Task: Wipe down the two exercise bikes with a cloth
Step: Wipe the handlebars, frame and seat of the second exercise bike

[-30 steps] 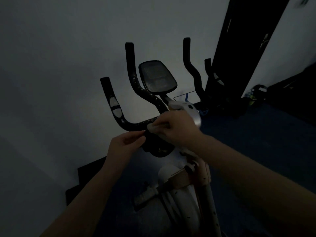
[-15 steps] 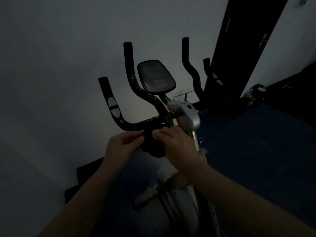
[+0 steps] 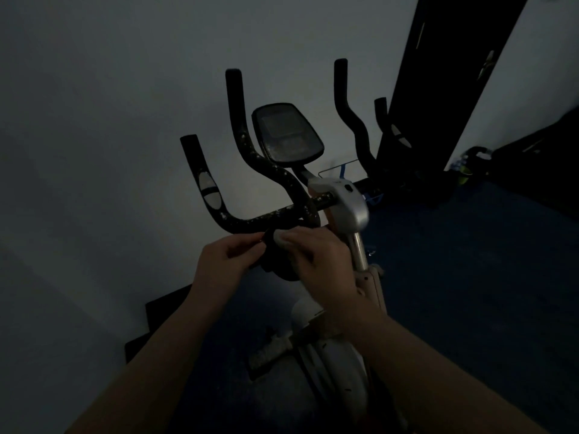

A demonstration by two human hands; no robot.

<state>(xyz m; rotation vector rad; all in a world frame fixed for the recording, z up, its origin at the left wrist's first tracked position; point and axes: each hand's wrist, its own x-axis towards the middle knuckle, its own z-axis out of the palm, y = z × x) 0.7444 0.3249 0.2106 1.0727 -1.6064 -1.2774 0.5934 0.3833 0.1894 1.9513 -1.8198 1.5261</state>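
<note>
An exercise bike stands before me with black, speckled handlebars [image 3: 250,219], a dark console [image 3: 286,133] and a silver stem [image 3: 351,208]. My right hand [image 3: 316,255] pinches a small pale cloth [image 3: 281,238] just under the middle of the handlebars, against a dark rounded part [image 3: 279,267]. My left hand [image 3: 225,261] is to its left, fingers curled and pinching that dark part's left edge. In the dim light I cannot tell if this part is a knob or dark fabric. The bike's white lower frame [image 3: 332,355] shows beneath my arms.
A pale wall lies behind and to the left of the bike. A tall black door or panel [image 3: 438,89] stands at the right, with dark bags and a bottle [image 3: 462,173] on the blue carpet [image 3: 470,277] beside it. A black mat [image 3: 163,311] lies against the wall.
My right hand has slid down and left from the silver stem top to just under the handlebars, meeting my left hand. The left hand has barely moved.
</note>
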